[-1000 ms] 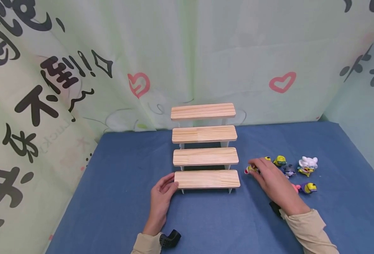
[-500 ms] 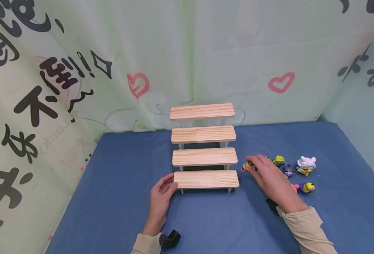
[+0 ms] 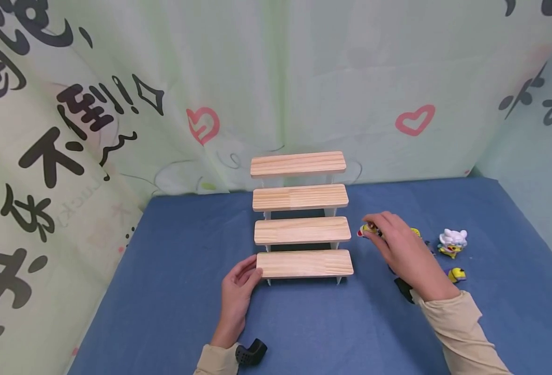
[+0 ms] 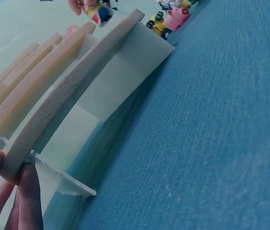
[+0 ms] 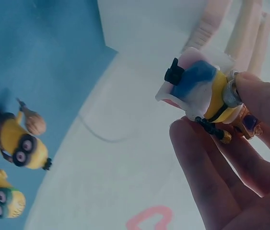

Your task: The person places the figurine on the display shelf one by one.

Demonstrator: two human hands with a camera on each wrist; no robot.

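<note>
A tiered display stand with several pale wooden boards stands mid-table. My left hand [image 3: 237,294] pinches the left end of its lowest board [image 3: 306,264], thumb on top and fingers beneath, as the left wrist view shows. To the right of the stand, my right hand [image 3: 404,255] holds a small minion figurine [image 5: 206,91] between thumb and fingers, above the cloth. The figurine is yellow with blue and white parts and lies sideways in the grip. In the right wrist view, another minion figurine [image 5: 22,141] stands on the cloth, apart from the hand.
Behind the right hand, a white-headed figurine [image 3: 452,242] and a yellow and purple one [image 3: 456,274] stand on the blue cloth [image 3: 187,250]. A pink pig figurine [image 4: 175,19] shows in the left wrist view. A printed curtain [image 3: 341,88] hangs behind the stand.
My right hand has lifted the minion figurine off the cloth and moved slightly toward the back, now covering more of the other figurines. The left hand stays at the lowest board.
</note>
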